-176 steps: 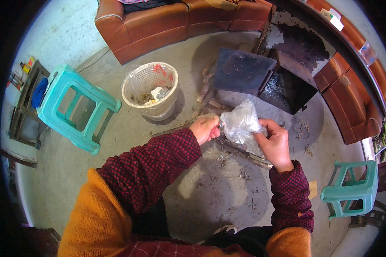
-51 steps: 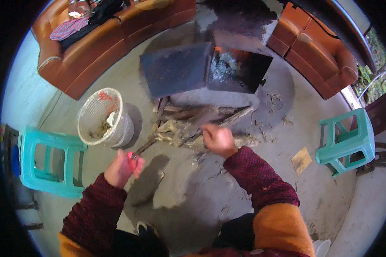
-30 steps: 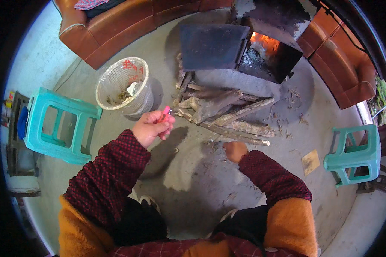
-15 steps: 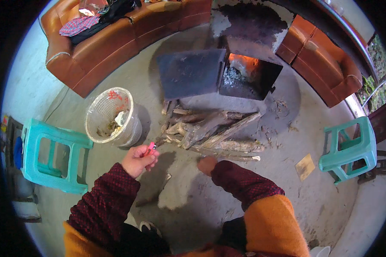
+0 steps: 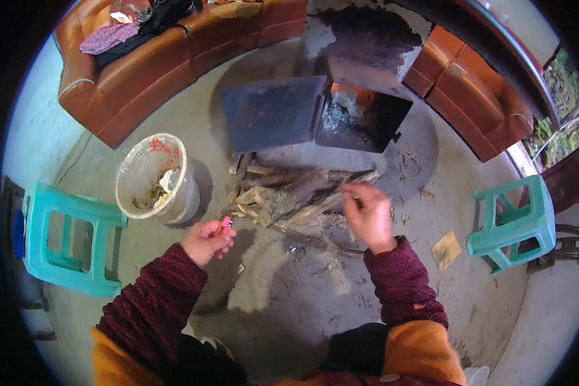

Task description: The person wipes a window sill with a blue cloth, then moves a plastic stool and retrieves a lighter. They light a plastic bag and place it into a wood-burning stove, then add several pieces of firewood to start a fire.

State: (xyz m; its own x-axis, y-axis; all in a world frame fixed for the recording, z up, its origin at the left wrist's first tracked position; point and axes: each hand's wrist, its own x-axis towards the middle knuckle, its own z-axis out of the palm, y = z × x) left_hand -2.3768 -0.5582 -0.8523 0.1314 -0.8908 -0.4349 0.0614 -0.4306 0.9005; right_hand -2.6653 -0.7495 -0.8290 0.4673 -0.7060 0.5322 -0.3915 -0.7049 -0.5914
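Observation:
My left hand (image 5: 207, 242) is closed around a small pink-red lighter (image 5: 224, 225), its metal top pointing up and forward. My right hand (image 5: 369, 216) is over the right part of a pile of split firewood (image 5: 289, 196), its fingers partly bent and apart, with nothing visible in them. Whether it touches the wood is unclear. Behind the pile stands a dark metal stove (image 5: 360, 122); its door (image 5: 270, 114) is swung out to the left. Inside lie grey-white ash and charred pieces, with an orange glow at the back.
A white mesh waste basket (image 5: 157, 180) lined with plastic stands left of the wood. Teal plastic stools (image 5: 71, 238) flank me on both sides. Brown sofas (image 5: 132, 83) line the back. A flat tan piece of cardboard (image 5: 445, 251) lies on the floor to the right.
My right hand has risen from the floor and moved right and forward over the firewood, its fingers now showing. My left hand still holds the lighter. Less flame shows in the stove.

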